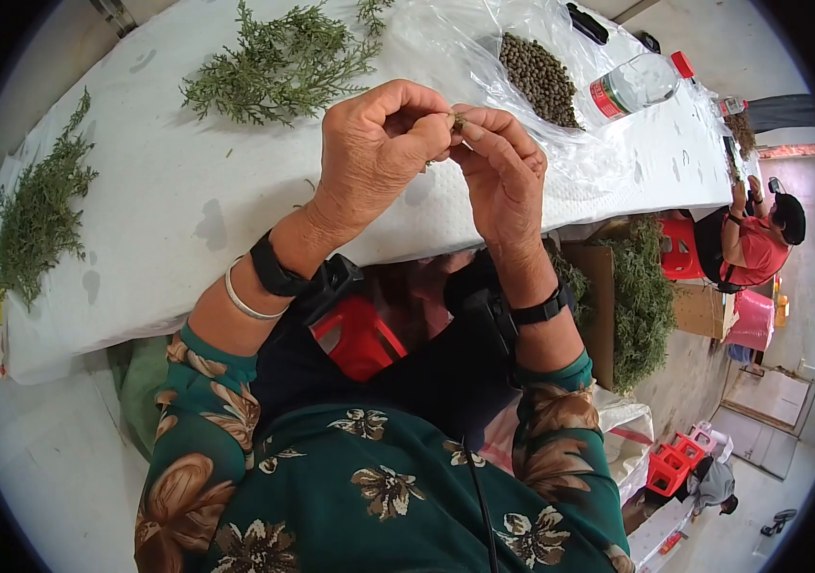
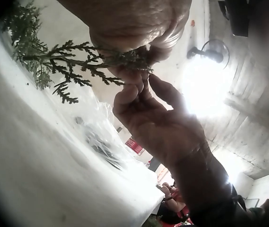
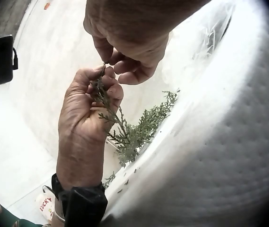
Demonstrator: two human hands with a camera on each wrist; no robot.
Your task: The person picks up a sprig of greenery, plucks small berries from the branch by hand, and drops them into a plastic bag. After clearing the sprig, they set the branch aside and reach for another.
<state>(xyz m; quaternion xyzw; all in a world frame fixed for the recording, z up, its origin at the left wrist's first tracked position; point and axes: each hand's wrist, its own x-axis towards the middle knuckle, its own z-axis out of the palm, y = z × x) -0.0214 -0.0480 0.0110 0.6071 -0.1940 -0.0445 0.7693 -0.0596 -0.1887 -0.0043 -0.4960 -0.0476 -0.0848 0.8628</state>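
Note:
Above the white table, my left hand (image 1: 369,158) grips a green leafy sprig (image 3: 102,97) between curled fingers and thumb. Its leaves trail out from that hand in the left wrist view. Close against it, my right hand (image 1: 503,177) pinches the sprig's end with thumb and forefinger; the fingertips of both hands nearly meet. What exactly lies between the right fingertips is too small to tell. Beyond the hands lies a loose heap of green branches (image 1: 278,67), and a clear plastic sheet (image 1: 460,48) bears a pile of small round brown-green pieces (image 1: 536,81).
More branches (image 1: 44,205) lie at the table's left end. A clear bottle (image 1: 641,84) with a red cap lies beyond the pile. A box (image 1: 591,310) and greenery (image 1: 641,306) stand below the table edge. A person in red (image 1: 761,239) sits farther right.

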